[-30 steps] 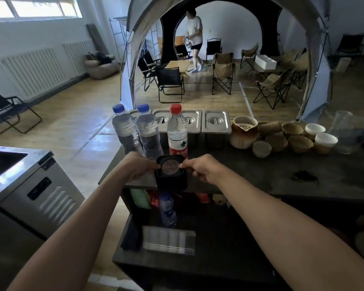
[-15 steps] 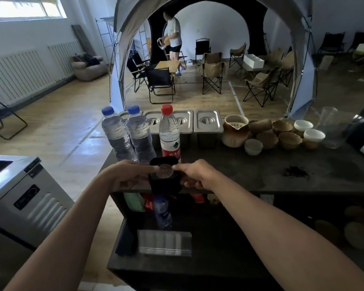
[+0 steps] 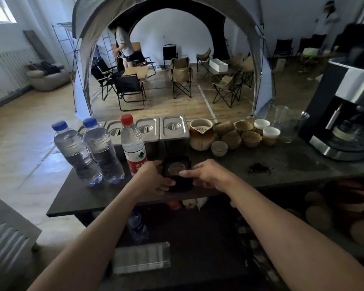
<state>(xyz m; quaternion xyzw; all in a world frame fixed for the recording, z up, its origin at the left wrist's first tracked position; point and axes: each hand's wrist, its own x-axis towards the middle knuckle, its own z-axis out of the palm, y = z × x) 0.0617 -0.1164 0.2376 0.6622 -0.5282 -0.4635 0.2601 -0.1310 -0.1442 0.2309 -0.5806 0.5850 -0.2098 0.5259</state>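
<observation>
The left hand [image 3: 153, 177] curls its fingers round the left side of a small black tray [image 3: 182, 183], thumb along the near edge. The tray has a round perforated metal disc [image 3: 177, 169] set in its top. The right hand [image 3: 208, 175] pinches the right rim between thumb and fingers. The tray sits low over the front part of the counter [image 3: 282, 171], just right of the red-capped bottle [image 3: 133, 148]; I cannot tell whether it rests there or hangs just above.

It looks like stiff plastic, light and smooth. The disc is probably loose, so the tray is best held level by its two opposite walls, as now.

The counter is dark and matt. From the left it carries two blue-capped bottles [image 3: 76, 152], the red-capped one, lidded steel pans [image 3: 172, 128], a brown pitcher [image 3: 201, 133], a cluster of cups [image 3: 248, 137], a patch of spilled grounds [image 3: 259, 169], a glass jug [image 3: 288, 124] and a coffee machine [image 3: 345, 114].

Beyond stand a grey tent [image 3: 88, 22] and folding chairs [image 3: 128, 91] on a wooden floor.
</observation>
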